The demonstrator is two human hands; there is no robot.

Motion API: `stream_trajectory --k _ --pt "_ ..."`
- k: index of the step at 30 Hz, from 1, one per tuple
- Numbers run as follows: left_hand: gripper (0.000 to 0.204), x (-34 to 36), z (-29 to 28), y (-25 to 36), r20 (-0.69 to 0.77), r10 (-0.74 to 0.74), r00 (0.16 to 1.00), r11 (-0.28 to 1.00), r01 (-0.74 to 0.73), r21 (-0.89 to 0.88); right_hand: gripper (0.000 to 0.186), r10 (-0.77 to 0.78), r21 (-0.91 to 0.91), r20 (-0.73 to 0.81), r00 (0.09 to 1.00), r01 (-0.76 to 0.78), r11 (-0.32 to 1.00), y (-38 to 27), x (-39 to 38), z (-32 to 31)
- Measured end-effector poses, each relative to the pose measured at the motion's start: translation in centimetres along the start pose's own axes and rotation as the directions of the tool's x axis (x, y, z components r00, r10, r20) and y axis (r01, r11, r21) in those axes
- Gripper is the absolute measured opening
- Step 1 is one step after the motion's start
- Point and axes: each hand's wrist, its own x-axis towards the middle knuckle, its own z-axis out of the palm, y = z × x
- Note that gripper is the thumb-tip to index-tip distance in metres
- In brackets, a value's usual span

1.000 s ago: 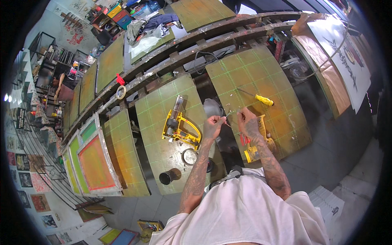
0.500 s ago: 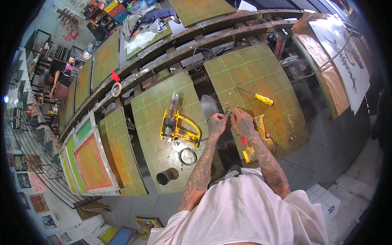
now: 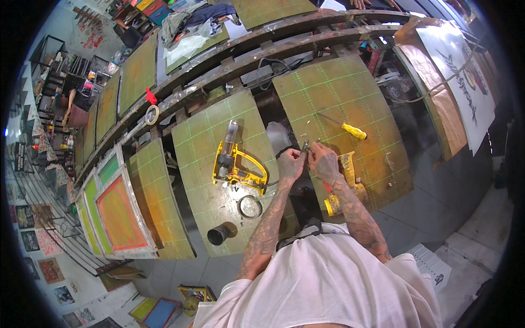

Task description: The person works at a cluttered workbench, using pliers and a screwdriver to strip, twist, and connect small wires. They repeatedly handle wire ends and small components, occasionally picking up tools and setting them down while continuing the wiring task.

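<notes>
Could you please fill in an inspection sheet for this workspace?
Surface: left board and right board both gridded; right one orange-stained.
Job's things: opened yellow tool, black cylinder and dark ring on left board; yellow shell and yellow-handled screwdriver on right board.
Clutter: tape roll, red object and cloth pile farther off.
Hands: left hand and right hand close together, pinching at a small item, unidentifiable.
Cables: dark cable looped beyond the boards.
Surroundings: framed screens at left; another person's hands at top edge.
</notes>
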Motion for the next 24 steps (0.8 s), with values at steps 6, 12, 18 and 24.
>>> stream_trajectory --k 6,12,18,24 --pt "0.02 -1.1 -0.6 1.3 -0.02 0.014 1.0 1.0 -0.014 0.02 0.012 -0.015 -0.028 -0.018 1.0 0.014 1.0 -0.2 0.0 -0.1" --pt "0.018 -1.6 -0.6 1.8 -0.02 0.034 0.999 0.999 -0.033 0.036 0.013 -0.037 -0.03 -0.05 0.998 0.036 0.999 0.0 -0.2 0.1" --pt "0.025 -1.1 -0.2 -0.6 -0.007 -0.018 1.0 0.975 0.016 -0.224 0.014 0.032 0.256 0.003 0.999 -0.031 0.966 1.4 0.4 -1.6" --pt "0.027 -1.1 -1.9 1.4 0.151 -0.229 0.962 0.907 0.267 -0.325 0.016 0.084 0.179 -0.079 0.993 -0.069 0.981 0.3 -0.7 -1.7"
